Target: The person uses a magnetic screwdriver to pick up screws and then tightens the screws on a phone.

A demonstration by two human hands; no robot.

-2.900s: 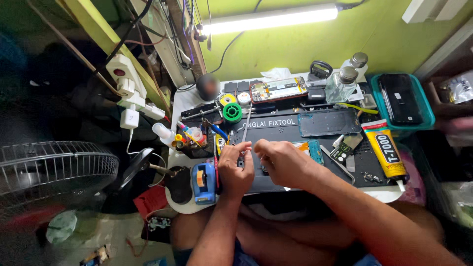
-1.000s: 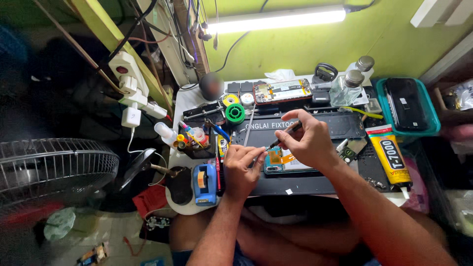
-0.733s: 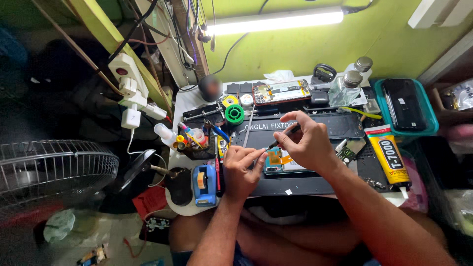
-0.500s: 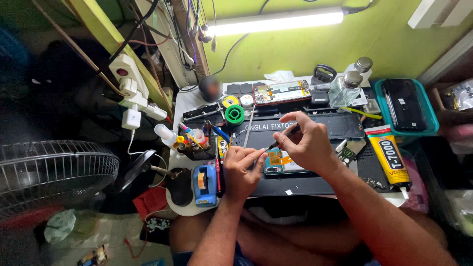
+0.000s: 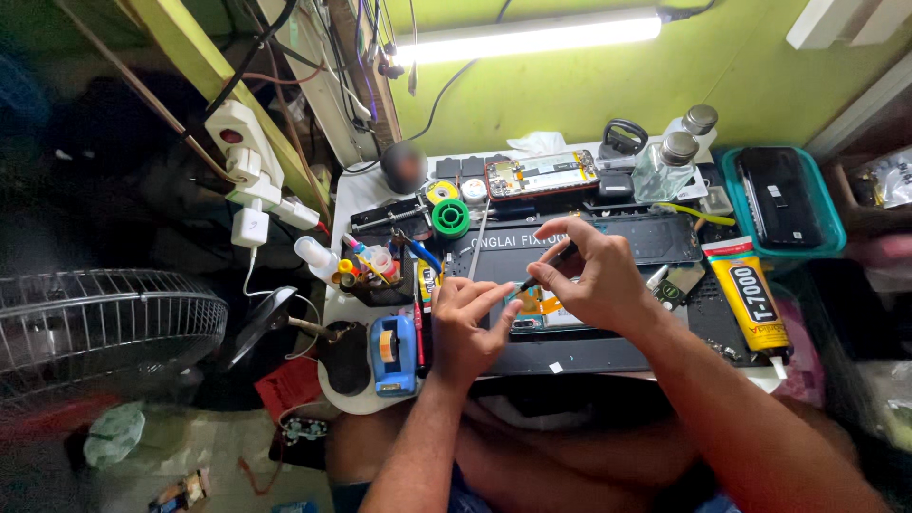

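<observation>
An opened phone [image 5: 540,310] with exposed orange and blue parts lies on a dark work mat [image 5: 608,351] in front of me. My left hand [image 5: 467,328] rests on the phone's left end and steadies it. My right hand [image 5: 591,277] pinches a thin dark tool [image 5: 549,267], its tip pointing down-left at the phone between my two hands. Most of the phone is hidden under my fingers.
A yellow glue tube [image 5: 752,296] lies at the right, beside a teal tray [image 5: 828,220] holding a black phone. A second opened phone [image 5: 541,176], two glass bottles [image 5: 665,163], a green spool [image 5: 450,218] and a blue tape dispenser [image 5: 393,353] surround the mat. A fan [image 5: 104,323] stands at the left.
Earlier both hands were lower on the mat over the phone. My right hand has since lifted up and back with the thin tool; over the last second both hands stay nearly still.
</observation>
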